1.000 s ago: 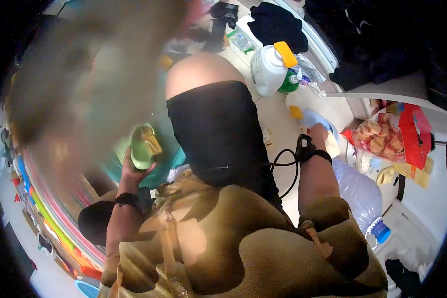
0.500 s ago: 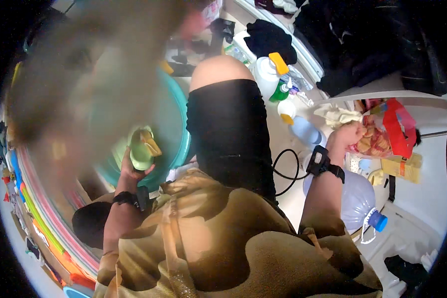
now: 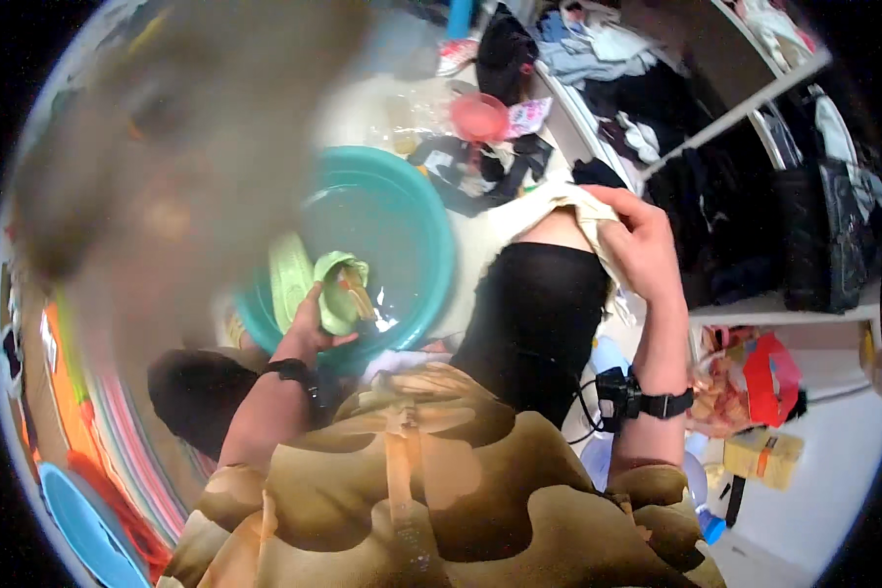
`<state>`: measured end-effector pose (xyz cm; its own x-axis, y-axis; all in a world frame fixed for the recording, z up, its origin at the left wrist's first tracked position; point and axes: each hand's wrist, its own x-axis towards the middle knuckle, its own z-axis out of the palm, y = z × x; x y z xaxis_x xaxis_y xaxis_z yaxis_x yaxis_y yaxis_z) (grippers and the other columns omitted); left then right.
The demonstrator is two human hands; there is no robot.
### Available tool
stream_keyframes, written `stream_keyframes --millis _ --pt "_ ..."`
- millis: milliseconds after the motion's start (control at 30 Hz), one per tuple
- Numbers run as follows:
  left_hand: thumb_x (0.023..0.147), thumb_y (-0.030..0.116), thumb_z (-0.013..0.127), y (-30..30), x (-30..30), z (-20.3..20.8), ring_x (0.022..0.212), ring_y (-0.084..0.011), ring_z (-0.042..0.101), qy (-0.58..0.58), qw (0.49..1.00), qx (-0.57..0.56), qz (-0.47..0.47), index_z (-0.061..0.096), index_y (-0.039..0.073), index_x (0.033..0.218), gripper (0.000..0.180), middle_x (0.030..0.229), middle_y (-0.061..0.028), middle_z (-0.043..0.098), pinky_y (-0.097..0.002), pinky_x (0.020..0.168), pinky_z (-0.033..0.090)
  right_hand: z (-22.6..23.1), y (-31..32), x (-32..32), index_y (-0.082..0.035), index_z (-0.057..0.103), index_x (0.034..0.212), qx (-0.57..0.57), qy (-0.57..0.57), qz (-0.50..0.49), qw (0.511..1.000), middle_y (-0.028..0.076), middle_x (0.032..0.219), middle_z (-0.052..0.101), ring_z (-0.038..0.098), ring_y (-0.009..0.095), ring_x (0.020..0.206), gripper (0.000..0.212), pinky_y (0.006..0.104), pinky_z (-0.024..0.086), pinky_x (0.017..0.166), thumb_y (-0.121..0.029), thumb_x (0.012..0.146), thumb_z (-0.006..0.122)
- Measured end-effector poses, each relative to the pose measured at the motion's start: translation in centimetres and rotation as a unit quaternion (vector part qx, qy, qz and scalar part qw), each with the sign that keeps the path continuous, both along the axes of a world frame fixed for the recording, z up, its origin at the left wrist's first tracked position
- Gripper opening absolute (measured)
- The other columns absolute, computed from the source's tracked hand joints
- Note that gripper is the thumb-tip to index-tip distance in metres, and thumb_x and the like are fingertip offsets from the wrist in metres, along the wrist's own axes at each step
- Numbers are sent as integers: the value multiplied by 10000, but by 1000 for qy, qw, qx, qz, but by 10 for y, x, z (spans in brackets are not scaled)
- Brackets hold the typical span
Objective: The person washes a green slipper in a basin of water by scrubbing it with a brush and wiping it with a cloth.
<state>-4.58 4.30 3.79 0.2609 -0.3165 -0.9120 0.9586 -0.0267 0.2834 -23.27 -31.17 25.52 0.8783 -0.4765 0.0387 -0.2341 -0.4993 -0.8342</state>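
Note:
My left hand (image 3: 306, 321) is closed around a light green clog (image 3: 335, 312), held over a teal basin (image 3: 445, 245). Inside the clog lies a yellowish-brown piece (image 3: 357, 296), perhaps a brush; I cannot tell its kind. A second green clog (image 3: 288, 279) sits beside it, partly hidden by a grey-brown blur covering the upper left. Across my bare knee, my right hand (image 3: 642, 245) grips a cream cloth (image 3: 544, 204), pinched between thumb and fingers, with its end hanging beside my thigh. Water shows in the basin.
Beyond the knee lie a pink bowl (image 3: 480, 116) and dark bags (image 3: 461, 171). Clothes fill open shelves (image 3: 608, 59) at the far right. A red package (image 3: 772, 380) is at right, a blue basin (image 3: 83, 519) at lower left, and a striped mat (image 3: 132, 431) at left.
My right hand has come from the far right with the cream cloth to my knee. The view has shifted, showing more of the basin. My left hand still holds the clog.

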Motion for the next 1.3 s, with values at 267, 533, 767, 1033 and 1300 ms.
stream_keyframes --millis 267,533,767,1033,1300 --pt "835 547 363 -5 1 -21 1079 -306 459 -35 999 -11 -33 356 170 1269 575 1208 -103 449 -533 782 440 -51 -55 59 3 572 1053 252 189 139 939 103 1054 573 507 183 997 380 277 332 920 -214 753 486" --pt "842 516 370 15 5 -25 1110 -320 428 -16 1000 -24 -12 329 170 1291 569 1267 -110 388 -570 788 423 -48 -22 60 6 549 1056 186 132 -30 973 91 990 576 533 172 905 398 271 389 827 -224 735 500" --pt "867 490 340 9 7 -33 1107 -343 426 -17 1000 13 18 356 146 1275 534 1256 -112 407 -592 835 357 -31 10 43 -2 564 1027 113 66 39 991 66 963 576 521 129 890 322 233 382 815 -155 772 439" --pt "872 521 310 10 -7 -40 836 -304 599 -65 997 1 -46 468 120 1142 509 1006 -124 582 -554 658 483 -51 7 40 -8 569 1033 76 33 7 997 63 976 584 528 128 897 290 237 382 831 -139 799 457" --pt "860 398 450 4 -19 -47 828 -268 615 -90 986 -60 -125 452 53 1150 450 991 -118 591 -457 620 539 -56 13 42 -4 568 1000 77 11 -17 997 40 891 590 523 102 821 249 212 398 762 -136 811 474"
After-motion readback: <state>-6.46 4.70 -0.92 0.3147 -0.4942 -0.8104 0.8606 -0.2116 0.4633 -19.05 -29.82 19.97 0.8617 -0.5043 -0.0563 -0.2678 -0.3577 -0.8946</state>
